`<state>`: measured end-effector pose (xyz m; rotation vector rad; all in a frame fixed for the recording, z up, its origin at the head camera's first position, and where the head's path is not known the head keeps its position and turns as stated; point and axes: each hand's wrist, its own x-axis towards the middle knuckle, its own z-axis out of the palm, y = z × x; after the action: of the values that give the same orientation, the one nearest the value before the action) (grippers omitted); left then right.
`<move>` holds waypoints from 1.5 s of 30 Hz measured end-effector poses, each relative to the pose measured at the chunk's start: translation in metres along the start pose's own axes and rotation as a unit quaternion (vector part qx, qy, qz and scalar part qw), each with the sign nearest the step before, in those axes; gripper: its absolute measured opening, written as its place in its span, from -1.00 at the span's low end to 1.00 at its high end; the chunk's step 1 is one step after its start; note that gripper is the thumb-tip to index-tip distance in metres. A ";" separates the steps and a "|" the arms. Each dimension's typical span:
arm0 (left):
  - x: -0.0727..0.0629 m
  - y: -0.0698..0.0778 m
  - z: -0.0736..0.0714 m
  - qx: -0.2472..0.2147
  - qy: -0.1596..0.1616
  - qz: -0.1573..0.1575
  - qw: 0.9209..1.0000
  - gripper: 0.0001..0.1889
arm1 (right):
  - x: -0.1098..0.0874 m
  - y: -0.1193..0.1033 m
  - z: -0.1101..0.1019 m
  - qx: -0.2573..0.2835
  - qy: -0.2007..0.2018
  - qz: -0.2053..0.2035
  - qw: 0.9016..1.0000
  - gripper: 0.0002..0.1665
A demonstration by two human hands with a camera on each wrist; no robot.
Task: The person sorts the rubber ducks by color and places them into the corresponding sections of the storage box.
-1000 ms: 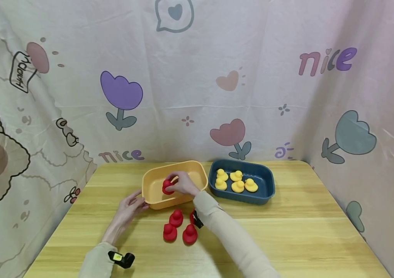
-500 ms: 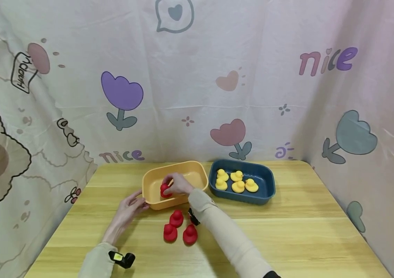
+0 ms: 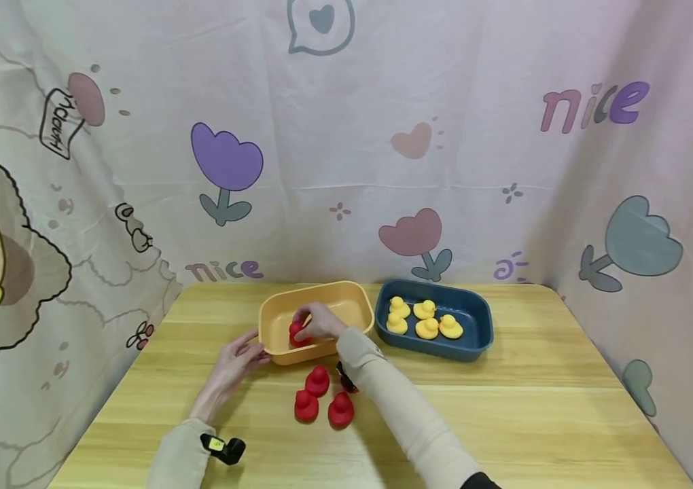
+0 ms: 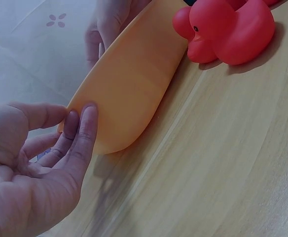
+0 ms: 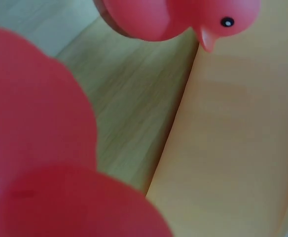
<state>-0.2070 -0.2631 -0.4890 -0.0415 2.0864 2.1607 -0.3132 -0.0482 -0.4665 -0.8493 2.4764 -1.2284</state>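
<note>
In the head view my right hand (image 3: 322, 322) reaches into the orange bin (image 3: 352, 309) and grips a red rubber duck (image 3: 296, 333) low inside its left half. The bin wall hides that duck from the right wrist view. My left hand (image 3: 235, 367) holds the bin's front left corner; the left wrist view shows thumb and fingers (image 4: 87, 129) pinching the rim. Several more red ducks (image 3: 341, 410) sit on the table in front of the bin, one partly covered by the right wrist's camera.
To the right of the orange bin stands a dark blue bin (image 3: 475, 339) holding several yellow rubber ducks (image 3: 427, 329). The wooden table (image 3: 505, 421) ends at a printed curtain (image 3: 475, 136) along the back and sides.
My right hand has shifted slightly left and lower inside the orange bin with the red duck. My left hand keeps its place at the corner. The head view has turned slightly left.
</note>
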 end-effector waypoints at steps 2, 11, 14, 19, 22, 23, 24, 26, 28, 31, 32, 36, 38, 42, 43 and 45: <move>0.001 -0.001 0.000 -0.003 0.000 -0.002 1.000 -0.39 | 0.001 0.000 0.000 -0.001 0.000 0.000 1.000 -0.68; 0.000 -0.002 0.000 -0.009 -0.001 -0.005 1.000 -0.37 | -0.007 0.002 -0.009 -0.019 0.018 -0.012 1.000 -0.66; -0.001 -0.001 0.001 -0.019 -0.003 0.001 1.000 -0.36 | -0.020 0.003 -0.020 -0.004 0.044 -0.037 0.998 -0.64; -0.001 0.000 0.003 -0.024 -0.004 0.006 1.000 -0.36 | -0.062 0.008 -0.037 0.042 0.080 -0.109 0.990 -0.68; 0.000 0.001 0.004 -0.017 -0.003 0.006 1.000 -0.36 | -0.093 0.017 -0.046 0.046 0.091 -0.121 0.987 -0.70; 0.000 0.001 0.004 -0.015 -0.002 0.007 1.000 -0.36 | -0.103 0.022 -0.049 0.049 0.089 -0.114 0.988 -0.70; 0.001 0.002 0.005 -0.017 -0.001 0.008 1.000 -0.36 | -0.112 0.026 -0.050 0.049 0.087 -0.108 0.989 -0.71; 0.001 0.001 0.004 -0.016 -0.003 0.009 1.000 -0.36 | -0.128 0.036 -0.053 0.065 0.078 -0.090 0.991 -0.69; 0.001 0.000 0.003 -0.017 0.001 0.008 1.000 -0.37 | -0.140 0.046 -0.053 0.091 0.060 -0.069 0.992 -0.67; 0.001 -0.001 0.001 -0.014 0.006 0.006 1.000 -0.37 | -0.149 0.058 -0.052 0.135 0.031 -0.036 0.990 -0.60; 0.000 -0.001 0.000 -0.012 0.007 0.005 1.000 -0.38 | -0.150 0.061 -0.051 0.146 0.022 -0.026 0.989 -0.59; 0.001 -0.002 -0.001 -0.006 0.004 0.004 1.000 -0.37 | -0.149 0.069 -0.048 0.184 -0.002 0.004 0.983 -0.51; 0.002 -0.002 0.000 -0.007 0.005 0.005 1.000 -0.37 | -0.147 0.072 -0.046 0.203 -0.014 0.013 0.979 -0.48; 0.003 -0.002 0.001 -0.003 0.004 0.007 1.000 -0.38 | -0.143 0.076 -0.043 0.220 -0.038 0.015 0.975 -0.44; 0.003 -0.002 0.001 -0.003 0.005 0.007 1.000 -0.38 | -0.142 0.076 -0.042 0.220 -0.044 0.014 0.974 -0.44; 0.003 -0.002 0.001 0.000 0.002 0.006 1.000 -0.38 | -0.140 0.077 -0.039 0.215 -0.051 0.011 0.975 -0.44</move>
<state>-0.2096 -0.2619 -0.4915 -0.0329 2.0928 2.1694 -0.2498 0.0977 -0.5079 -0.7408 2.0196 -1.5883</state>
